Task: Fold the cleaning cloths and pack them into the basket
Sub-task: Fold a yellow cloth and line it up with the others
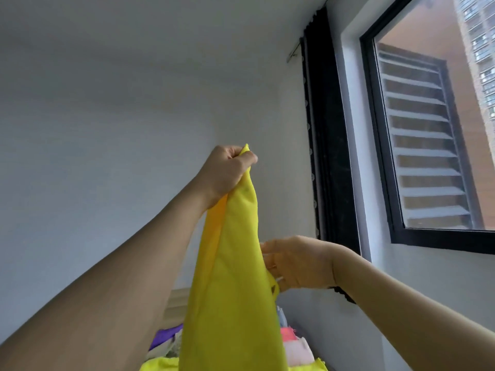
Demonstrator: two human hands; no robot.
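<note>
A: Where is the cloth?

B: The yellow cloth [235,277] hangs in mid-air at the middle of the view, stretching from just above centre down to 6 o'clock, where it runs out of the picture. It is bunched narrow at the top and widens as it falls.

A: Who has hold of it?

B: The left hand [227,172], raised at about 12 o'clock from the cloth's middle, grips the top corner. Its fingers [247,158] are curled tight round the fabric, and a small yellow tip pokes out above them.

A: And the other hand?

B: The right hand [297,263] sits at 3 o'clock of the cloth, lower than the left. Its fingers are bent against the cloth's right edge and seem to pinch it near a small corner of fabric, though the cloth hides the tips, so I cannot tell the grip exactly. A dark band [344,294] sits at that wrist.

A: Anything beneath?

B: At 6 o'clock, behind the hanging cloth, lies a heap of other cloths: a purple one [166,337] towards 7 o'clock, pink ones [294,346] towards 5 o'clock, more yellow fabric [158,365] at the bottom edge.

A: The surroundings?

B: A white wall [107,129], and at 2 o'clock a black-framed window [380,156] with a dark curtain [321,129] beside it.
</note>
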